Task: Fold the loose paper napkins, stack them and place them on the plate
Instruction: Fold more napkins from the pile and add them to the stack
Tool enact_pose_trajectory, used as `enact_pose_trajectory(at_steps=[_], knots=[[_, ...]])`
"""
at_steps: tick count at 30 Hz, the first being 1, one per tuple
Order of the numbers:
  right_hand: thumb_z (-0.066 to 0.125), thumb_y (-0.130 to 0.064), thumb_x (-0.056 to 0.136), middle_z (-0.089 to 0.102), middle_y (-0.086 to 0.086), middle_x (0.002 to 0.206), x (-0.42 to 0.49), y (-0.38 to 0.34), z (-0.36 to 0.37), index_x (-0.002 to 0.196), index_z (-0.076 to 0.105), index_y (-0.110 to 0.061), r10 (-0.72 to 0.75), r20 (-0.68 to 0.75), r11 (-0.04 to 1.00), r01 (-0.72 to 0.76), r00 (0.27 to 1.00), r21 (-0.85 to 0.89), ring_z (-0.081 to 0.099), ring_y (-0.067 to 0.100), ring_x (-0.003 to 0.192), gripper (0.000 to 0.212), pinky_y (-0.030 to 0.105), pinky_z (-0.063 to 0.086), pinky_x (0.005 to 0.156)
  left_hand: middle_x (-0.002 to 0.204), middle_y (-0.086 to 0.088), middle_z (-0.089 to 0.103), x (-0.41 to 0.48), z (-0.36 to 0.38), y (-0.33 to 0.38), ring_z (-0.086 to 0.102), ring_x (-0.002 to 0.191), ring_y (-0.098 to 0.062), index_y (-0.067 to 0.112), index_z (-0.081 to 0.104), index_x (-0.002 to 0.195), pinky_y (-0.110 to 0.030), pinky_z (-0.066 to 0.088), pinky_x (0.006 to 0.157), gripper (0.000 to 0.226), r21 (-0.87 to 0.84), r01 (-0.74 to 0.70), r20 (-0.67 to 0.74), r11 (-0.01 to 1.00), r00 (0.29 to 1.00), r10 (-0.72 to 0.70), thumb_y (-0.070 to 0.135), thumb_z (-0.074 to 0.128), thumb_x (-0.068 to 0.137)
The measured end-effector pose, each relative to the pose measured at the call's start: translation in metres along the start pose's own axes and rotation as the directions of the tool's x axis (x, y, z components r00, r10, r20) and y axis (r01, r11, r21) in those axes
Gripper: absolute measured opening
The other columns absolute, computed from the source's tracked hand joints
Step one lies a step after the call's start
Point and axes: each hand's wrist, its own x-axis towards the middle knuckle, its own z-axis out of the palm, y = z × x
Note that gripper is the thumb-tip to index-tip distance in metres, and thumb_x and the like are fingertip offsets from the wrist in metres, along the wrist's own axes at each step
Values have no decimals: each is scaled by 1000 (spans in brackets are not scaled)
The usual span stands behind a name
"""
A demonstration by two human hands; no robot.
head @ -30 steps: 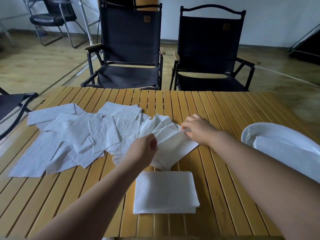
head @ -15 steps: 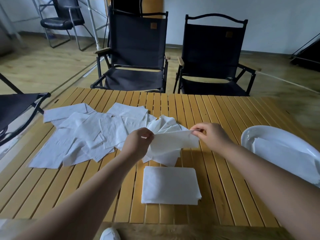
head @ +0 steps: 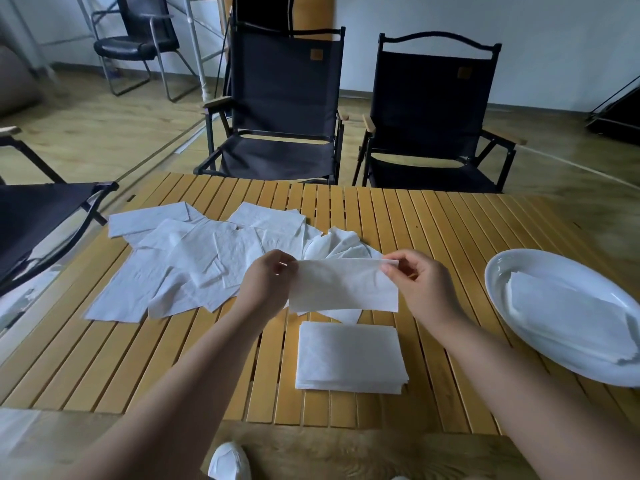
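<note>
White napkin, now lifted off pile and folded in half, hangs over bench between left grip and right grip, both pinching top corners. Likely next: second fold, then stack.

On the slatted wooden table: loose white paper napkins left, folded napkin stack front-centre, oval white plate right.
</note>
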Motion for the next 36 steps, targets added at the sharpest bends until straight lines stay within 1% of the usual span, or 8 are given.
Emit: enact_pose_trajectory(at_steps=[3, 7, 12, 15, 18, 22, 28, 36], knots=[[71, -22, 91, 73, -12, 91, -7, 0, 0, 98, 72, -23, 167, 72, 984, -171, 983, 41, 67, 1, 85, 6, 14, 50, 71, 96, -4, 69, -6, -3, -5, 68, 85, -26, 18, 67, 103, -49, 60, 80, 14, 17, 60, 34, 998, 998, -60, 19, 53, 98], [69, -24, 92, 72, -2, 96, -16, 5, 1, 99, 71, -19, 420, 266, 905, -377, 868, -199, 67, 16, 90, 9, 31, 54, 78, 90, -11, 70, -13, 2, -9, 71, 77, -34, 15, 67, 95, -49, 61, 75, 9, 127, 182, 151, 975, 968, -201, 16, 58, 97], [68, -24, 92, 66, 1, 97, -20, 0, -2, 104, 69, -17, 563, 227, 797, -449, 795, -404, 61, 15, 86, 14, 25, 44, 64, 79, -13, 71, -22, 10, -7, 70, 71, -28, 13, 65, 100, -37, 62, 73, 8, 261, 229, 282, 938, 911, -300, 19, 59, 98], [67, -23, 92, 68, 4, 104, -20, -4, -4, 110, 69, -15, 635, 217, 728, -481, 741, -489, 63, 21, 96, 21, 28, 49, 72, 85, -14, 74, -24, 13, -9, 73, 79, -28, 14, 65, 103, -35, 62, 72, 11, 303, 178, 305, 936, 912, -272, 21, 58, 99], [68, -26, 91, 68, 6, 109, -22, -5, -3, 115, 69, -14, 672, 223, 692, -491, 706, -529, 63, 23, 101, 27, 32, 53, 82, 82, -13, 73, -23, 15, -14, 71, 72, -28, 16, 64, 102, -37, 60, 71, 10, 335, 124, 294, 934, 928, -229, 23, 58, 99], [67, -26, 92, 68, 4, 104, -28, -2, 5, 110, 69, -15, 681, 223, 683, -495, 698, -537, 63, 21, 96, 22, 27, 49, 70, 82, -8, 71, -21, 17, -25, 72, 72, -26, 14, 67, 101, -38, 61, 68, 11, 379, 56, 282, 924, 944, -173, 21, 60, 97], [72, -31, 89, 63, -2, 93, -36, 11, 10, 97, 60, -22, 670, 179, 691, -517, 720, -506, 59, 13, 80, 17, 21, 36, 52, 93, 2, 65, -18, 24, -40, 64, 74, -14, 22, 67, 98, -26, 53, 60, 7, 412, -23, 259, 911, 961, -93, 22, 62, 93], [75, -33, 86, 62, -7, 95, -33, 10, 7, 99, 60, -25, 629, 217, 726, -464, 746, -508, 60, 12, 85, 22, 23, 44, 61, 98, 7, 63, -17, 18, -42, 65, 76, -13, 24, 64, 99, -24, 55, 61, 9, 336, -14, 261, 942, 962, -79, 23, 68, 91]])
